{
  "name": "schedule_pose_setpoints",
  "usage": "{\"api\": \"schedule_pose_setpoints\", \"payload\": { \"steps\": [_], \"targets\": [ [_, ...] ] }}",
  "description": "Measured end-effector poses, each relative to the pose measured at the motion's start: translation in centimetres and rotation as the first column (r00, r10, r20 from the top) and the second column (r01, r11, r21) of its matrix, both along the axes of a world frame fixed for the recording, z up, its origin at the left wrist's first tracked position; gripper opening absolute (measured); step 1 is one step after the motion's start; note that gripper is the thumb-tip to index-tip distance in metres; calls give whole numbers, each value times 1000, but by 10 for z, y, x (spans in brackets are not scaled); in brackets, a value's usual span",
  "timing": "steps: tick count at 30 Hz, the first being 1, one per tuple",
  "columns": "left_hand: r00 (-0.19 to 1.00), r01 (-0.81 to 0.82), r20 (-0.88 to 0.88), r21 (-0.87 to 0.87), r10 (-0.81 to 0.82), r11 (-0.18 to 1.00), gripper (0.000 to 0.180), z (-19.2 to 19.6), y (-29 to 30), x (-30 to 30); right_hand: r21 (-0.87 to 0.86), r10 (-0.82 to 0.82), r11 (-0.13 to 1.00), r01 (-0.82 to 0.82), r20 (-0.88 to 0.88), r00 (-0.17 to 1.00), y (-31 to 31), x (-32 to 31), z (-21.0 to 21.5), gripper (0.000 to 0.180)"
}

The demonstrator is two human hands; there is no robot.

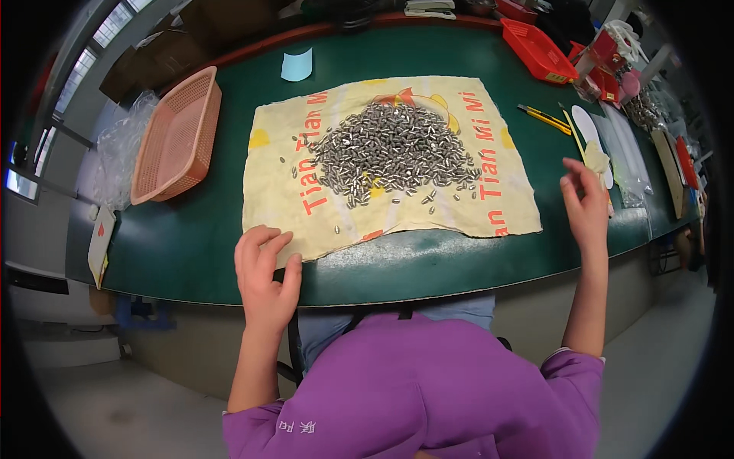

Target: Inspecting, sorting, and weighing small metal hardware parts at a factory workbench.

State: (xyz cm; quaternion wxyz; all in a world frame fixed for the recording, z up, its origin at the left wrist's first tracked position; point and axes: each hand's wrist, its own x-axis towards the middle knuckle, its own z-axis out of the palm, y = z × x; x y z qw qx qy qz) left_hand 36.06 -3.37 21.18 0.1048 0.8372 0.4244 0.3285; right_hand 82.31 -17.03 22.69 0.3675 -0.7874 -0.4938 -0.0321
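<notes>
A pale yellow cloth [275,191] with orange lettering lies spread on the green table. Heaped on it is a pile of small, shiny metal barrel-shaped pieces [390,149], with several strays around the edges. My left hand [264,264] rests at the cloth's near left corner, fingers apart and curved, thumb toward the right; it holds nothing I can see. Off the cloth's right side, my right hand [585,203] hovers over or touches the table with its fingers loosely spread. Nearest to it are a white spoon-shaped tool [585,122] and a crumpled beige scrap [596,159].
A pink plastic basket [180,138] stands at the left beside clear plastic bags [122,153]. A playing card [101,243] lies at the left edge. Toward the back are a light blue paper [297,66] and a red tray [535,50]. A yellow cutter knife [545,118] lies at the right.
</notes>
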Motion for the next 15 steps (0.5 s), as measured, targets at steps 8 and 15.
{"api": "schedule_pose_setpoints", "payload": {
  "steps": [8,15],
  "targets": [
    [992,115,-4,-320,-123,940,22,3,25,46,-83,-35,992,91,513,858,111,129,-46,39],
    [987,154,19,-366,-158,918,13,-1,29,46,-286,-111,929,233,385,916,107,125,-40,30]
  ]
}}
